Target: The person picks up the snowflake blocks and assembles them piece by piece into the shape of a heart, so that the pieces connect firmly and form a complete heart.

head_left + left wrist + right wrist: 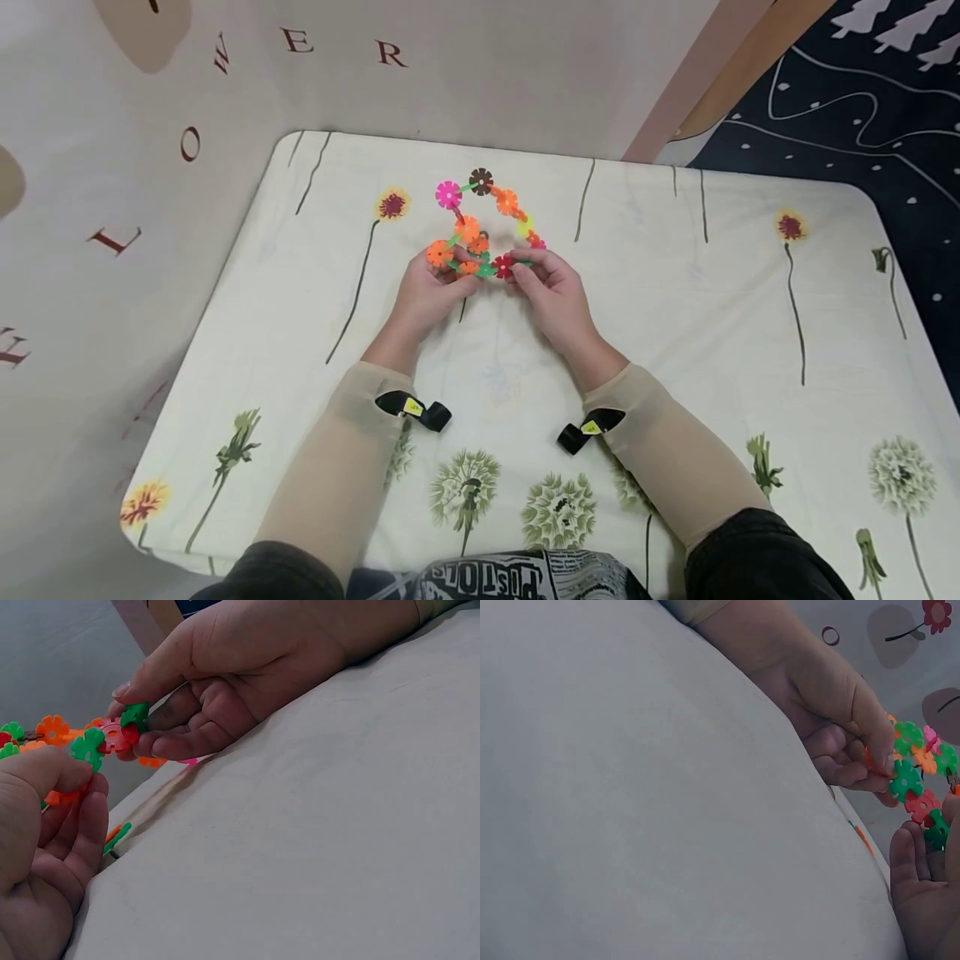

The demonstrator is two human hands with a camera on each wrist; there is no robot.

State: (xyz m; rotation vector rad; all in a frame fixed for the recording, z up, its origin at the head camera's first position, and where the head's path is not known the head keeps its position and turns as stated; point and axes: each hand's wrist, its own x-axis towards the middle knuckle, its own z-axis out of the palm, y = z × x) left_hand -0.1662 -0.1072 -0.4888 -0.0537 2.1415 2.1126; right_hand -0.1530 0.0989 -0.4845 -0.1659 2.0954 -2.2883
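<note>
A chain of slotted plastic snowflake discs forms a loop above the table in the head view, with a pink disc, a dark brown disc and an orange disc along its far side. My left hand pinches the chain's near left part, thumb and fingers by a green disc and an orange one. Between the hands, a red disc joins that green disc. On the right, my right hand pinches the chain at the red disc and a dark green disc slotted beside it.
A white cloth printed with flowers and stems covers the table. Behind it and along the left hangs a pale curtain with letters. A dark patterned cloth lies beyond the right corner. Each wrist wears a small black camera.
</note>
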